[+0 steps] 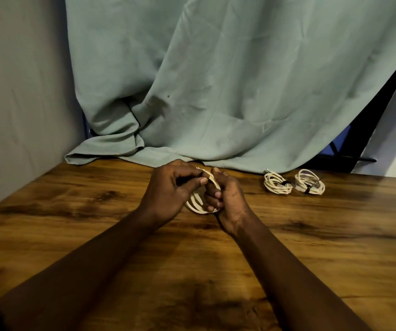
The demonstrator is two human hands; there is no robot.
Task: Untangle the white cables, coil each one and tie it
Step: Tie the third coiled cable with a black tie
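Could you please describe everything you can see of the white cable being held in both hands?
The held cable is thin, off-white cord wound into several round loops, standing roughly upright over the wooden table. The left hand pinches its top strands; the right hand curls round its right side. No tie is visible on it.

No writing, label, brand, number or sign can be read on anything: not on the held white cable coil, the two tied coils near the table's far edge, or the green cloth.
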